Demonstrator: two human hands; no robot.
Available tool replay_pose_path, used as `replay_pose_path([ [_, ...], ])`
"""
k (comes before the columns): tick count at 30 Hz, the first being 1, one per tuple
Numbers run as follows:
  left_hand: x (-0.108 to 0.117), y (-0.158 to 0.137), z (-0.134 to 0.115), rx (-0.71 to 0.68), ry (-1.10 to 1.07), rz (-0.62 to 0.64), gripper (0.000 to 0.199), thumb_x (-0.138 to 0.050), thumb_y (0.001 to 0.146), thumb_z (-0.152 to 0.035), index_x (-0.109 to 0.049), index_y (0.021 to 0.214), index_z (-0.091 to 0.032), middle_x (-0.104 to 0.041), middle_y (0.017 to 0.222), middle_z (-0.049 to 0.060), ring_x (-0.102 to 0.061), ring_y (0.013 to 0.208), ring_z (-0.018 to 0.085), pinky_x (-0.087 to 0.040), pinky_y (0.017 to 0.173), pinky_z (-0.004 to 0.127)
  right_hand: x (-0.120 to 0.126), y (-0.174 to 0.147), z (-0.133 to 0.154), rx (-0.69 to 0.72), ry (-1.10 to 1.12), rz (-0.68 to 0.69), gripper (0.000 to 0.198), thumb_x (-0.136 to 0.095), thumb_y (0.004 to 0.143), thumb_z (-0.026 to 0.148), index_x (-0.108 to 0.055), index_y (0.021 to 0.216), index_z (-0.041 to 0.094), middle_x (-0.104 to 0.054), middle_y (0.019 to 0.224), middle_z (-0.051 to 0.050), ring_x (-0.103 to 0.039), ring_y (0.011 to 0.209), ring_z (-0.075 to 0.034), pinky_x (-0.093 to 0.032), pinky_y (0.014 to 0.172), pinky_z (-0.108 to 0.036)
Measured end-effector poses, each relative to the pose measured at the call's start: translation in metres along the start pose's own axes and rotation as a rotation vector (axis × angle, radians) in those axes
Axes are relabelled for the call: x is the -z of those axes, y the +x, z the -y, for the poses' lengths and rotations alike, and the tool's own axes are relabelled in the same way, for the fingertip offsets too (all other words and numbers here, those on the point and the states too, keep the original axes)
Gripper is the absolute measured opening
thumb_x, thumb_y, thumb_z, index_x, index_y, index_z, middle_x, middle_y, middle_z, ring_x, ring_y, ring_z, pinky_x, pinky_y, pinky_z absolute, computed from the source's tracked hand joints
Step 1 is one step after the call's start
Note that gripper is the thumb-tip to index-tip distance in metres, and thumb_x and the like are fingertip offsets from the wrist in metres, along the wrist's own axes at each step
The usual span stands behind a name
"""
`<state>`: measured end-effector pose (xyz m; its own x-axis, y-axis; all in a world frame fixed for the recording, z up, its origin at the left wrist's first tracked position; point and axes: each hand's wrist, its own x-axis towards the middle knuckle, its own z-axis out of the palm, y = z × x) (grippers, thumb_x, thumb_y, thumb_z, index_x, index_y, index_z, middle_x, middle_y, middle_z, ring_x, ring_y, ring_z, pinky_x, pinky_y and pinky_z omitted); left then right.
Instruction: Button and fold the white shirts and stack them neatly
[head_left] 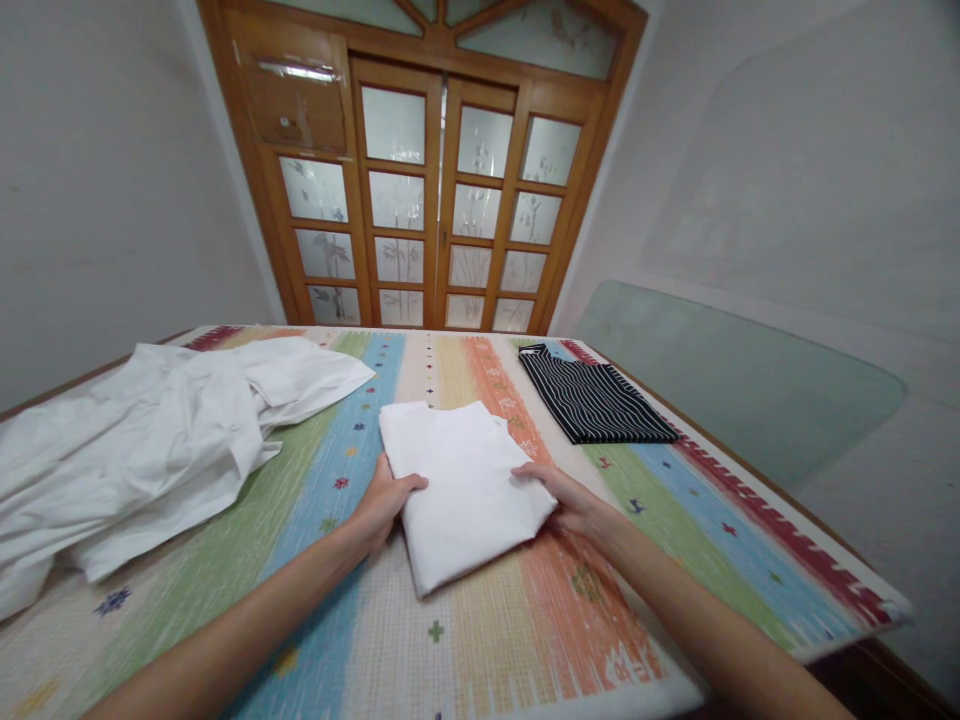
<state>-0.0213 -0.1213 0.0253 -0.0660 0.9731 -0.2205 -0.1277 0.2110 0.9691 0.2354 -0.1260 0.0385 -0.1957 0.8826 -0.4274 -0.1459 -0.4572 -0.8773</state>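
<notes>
A white garment folded into a rough square (465, 495) lies in front of me, held from both sides. My left hand (386, 500) grips its left edge, thumb on top and fingers hidden beneath. On the right edge, my right hand (566, 498) pinches the cloth the same way, thumb above and the other fingers out of sight below. To the left spreads a rumpled white garment (150, 440), unfolded. A folded black garment with white stripes (596, 395) rests on the right, apart from my hands.
The table (390, 640) wears a colourful striped cloth. Its right edge runs beside a pale green panel (735, 370) against the wall. Beyond the far edge stand wooden doors (435, 200) with frosted panes.
</notes>
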Motion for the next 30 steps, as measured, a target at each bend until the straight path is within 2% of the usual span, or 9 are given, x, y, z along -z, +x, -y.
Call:
replay_pose_path([
  [4,0.000,0.002,-0.002,-0.051,-0.061,0.048,0.069,-0.071,0.060,-0.007,-0.042,0.120,-0.024,-0.062,0.126,0.008,-0.061,0.114,0.024,-0.053,0.095,0.038,0.001,0.008,0.010,0.081,-0.052,-0.007,0.034,-0.068,0.065,0.013,-0.064,0.099,0.015,-0.074,0.083,-0.005,-0.066,0.065,-0.017,-0.051,0.060,-0.026],
  [7,-0.005,0.009,-0.004,-0.080,-0.096,0.067,0.073,-0.070,0.060,-0.005,-0.041,0.124,-0.024,-0.061,0.127,0.007,-0.060,0.116,0.024,-0.052,0.097,0.038,0.009,0.014,0.018,0.117,-0.112,0.006,0.043,-0.068,0.062,0.011,-0.063,0.105,0.015,-0.075,0.087,-0.005,-0.066,0.065,-0.016,-0.050,0.057,-0.025],
  [12,-0.033,0.028,-0.009,-0.116,-0.096,0.119,0.075,-0.069,0.059,-0.004,-0.040,0.126,-0.024,-0.061,0.129,0.008,-0.060,0.115,0.024,-0.053,0.095,0.035,0.032,0.013,0.041,0.151,-0.099,-0.013,0.047,-0.071,0.061,0.011,-0.061,0.107,0.016,-0.075,0.090,-0.005,-0.067,0.068,-0.016,-0.050,0.058,-0.023],
  [16,-0.072,0.047,-0.018,-0.136,-0.146,0.194,0.081,-0.068,0.056,-0.001,-0.040,0.127,-0.025,-0.062,0.126,0.007,-0.061,0.114,0.024,-0.052,0.095,0.034,0.064,0.009,0.064,0.189,-0.123,-0.043,0.047,-0.073,0.061,0.012,-0.061,0.106,0.016,-0.074,0.094,-0.005,-0.067,0.069,-0.016,-0.051,0.060,-0.024],
  [21,-0.128,0.080,-0.031,-0.152,-0.200,0.292,0.085,-0.066,0.054,0.001,-0.039,0.131,-0.025,-0.061,0.123,0.007,-0.061,0.110,0.023,-0.053,0.089,0.033,0.115,0.014,0.091,0.250,-0.137,-0.097,0.049,-0.075,0.064,0.015,-0.061,0.111,0.017,-0.074,0.098,-0.006,-0.068,0.071,-0.017,-0.054,0.065,-0.027],
  [25,-0.180,0.114,-0.045,-0.202,-0.185,0.293,0.090,-0.063,0.051,0.002,-0.041,0.134,-0.025,-0.061,0.125,0.006,-0.060,0.109,0.022,-0.054,0.084,0.030,0.156,0.021,0.119,0.272,-0.139,-0.169,0.047,-0.076,0.062,0.012,-0.061,0.106,0.018,-0.075,0.098,-0.006,-0.070,0.072,-0.018,-0.056,0.064,-0.027],
  [30,-0.253,0.155,-0.067,-0.304,-0.214,0.373,0.094,-0.062,0.052,0.003,-0.040,0.139,-0.027,-0.064,0.122,0.004,-0.062,0.105,0.021,-0.054,0.081,0.028,0.210,0.030,0.154,0.380,-0.088,-0.307,0.044,-0.074,0.065,0.007,-0.062,0.105,0.020,-0.075,0.094,-0.004,-0.070,0.070,-0.018,-0.058,0.063,-0.028],
])
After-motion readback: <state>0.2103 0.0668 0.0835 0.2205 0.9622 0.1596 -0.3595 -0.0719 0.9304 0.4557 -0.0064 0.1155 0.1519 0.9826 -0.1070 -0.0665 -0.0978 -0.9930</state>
